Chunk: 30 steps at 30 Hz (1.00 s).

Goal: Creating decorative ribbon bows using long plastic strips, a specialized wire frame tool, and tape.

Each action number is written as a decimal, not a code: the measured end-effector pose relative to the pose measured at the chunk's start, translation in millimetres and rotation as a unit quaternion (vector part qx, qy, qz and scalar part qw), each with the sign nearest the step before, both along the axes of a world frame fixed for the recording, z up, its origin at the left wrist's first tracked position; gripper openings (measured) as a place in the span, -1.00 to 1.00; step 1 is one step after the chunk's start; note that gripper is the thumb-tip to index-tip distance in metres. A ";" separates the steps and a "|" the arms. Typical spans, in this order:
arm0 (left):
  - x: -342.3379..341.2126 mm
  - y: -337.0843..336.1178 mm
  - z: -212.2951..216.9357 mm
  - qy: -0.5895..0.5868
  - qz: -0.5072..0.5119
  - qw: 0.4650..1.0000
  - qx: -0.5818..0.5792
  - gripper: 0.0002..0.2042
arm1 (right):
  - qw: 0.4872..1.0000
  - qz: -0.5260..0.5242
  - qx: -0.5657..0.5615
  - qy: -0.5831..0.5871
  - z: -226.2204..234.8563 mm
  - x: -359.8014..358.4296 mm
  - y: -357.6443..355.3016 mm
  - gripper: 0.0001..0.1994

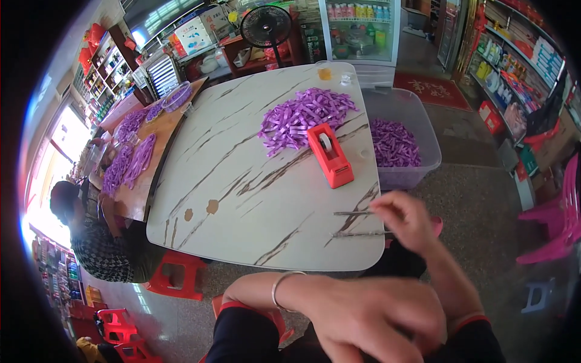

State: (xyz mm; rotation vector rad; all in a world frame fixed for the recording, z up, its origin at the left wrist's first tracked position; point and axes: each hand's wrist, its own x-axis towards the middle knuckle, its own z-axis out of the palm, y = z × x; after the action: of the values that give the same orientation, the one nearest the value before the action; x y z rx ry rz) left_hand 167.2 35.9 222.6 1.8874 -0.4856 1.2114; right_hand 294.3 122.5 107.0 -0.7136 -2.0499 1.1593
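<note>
At the table's near right corner, my right hand (408, 219) is closed in a pinch on a thin metal rod (352, 213) that points left. Below it, a thin clear strip (360, 234) lies along the tabletop. My left hand (375, 311), with a bangle on the wrist, is close up and low in view. Its fingers are curled, and whatever they hold is hidden. Farther up the table stands a red tape dispenser (330, 156) with a white roll. Behind it spreads a heap of short purple ribbon pieces (305, 118).
Right of the marble-patterned table (206, 151), a clear plastic bin (426, 130) holds more purple pieces. A cup of amber drink (325, 73) stands at the far edge. To the left, another person (100, 236) sits at a wooden table (136, 196) with purple bundles. Red stools (177, 275) stand nearby.
</note>
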 end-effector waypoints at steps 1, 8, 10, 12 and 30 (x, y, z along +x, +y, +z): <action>-8.3 0.9 -18.0 0.006 0.096 0.995 -0.013 -0.50 | 1.000 0.022 0.000 -0.016 -14.4 -4.5 -7.9 -0.86; -165.4 106.1 -148.3 0.171 0.793 0.574 -0.111 -0.40 | 0.983 0.089 0.152 -0.053 -91.9 -13.8 -38.9 -0.88; -213.0 117.9 -185.2 0.220 0.830 0.493 -0.142 -0.26 | 0.975 0.051 0.213 -0.048 -98.4 -20.4 -43.7 -0.90; -227.6 128.0 -203.6 0.338 0.834 0.354 -0.253 -0.05 | 0.975 0.033 0.219 -0.035 -102.8 -20.9 -44.7 -0.90; -321.9 186.7 -200.9 0.375 0.857 0.267 -0.231 -0.05 | 0.966 0.019 0.253 -0.039 -105.0 -22.5 -42.4 -0.84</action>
State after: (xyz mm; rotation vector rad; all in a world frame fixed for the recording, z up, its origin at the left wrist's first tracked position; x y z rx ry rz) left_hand -154.7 222.7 21.7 1.4713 2.7929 0.7946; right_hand 271.8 80.1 2.0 -0.4716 -2.3005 0.5848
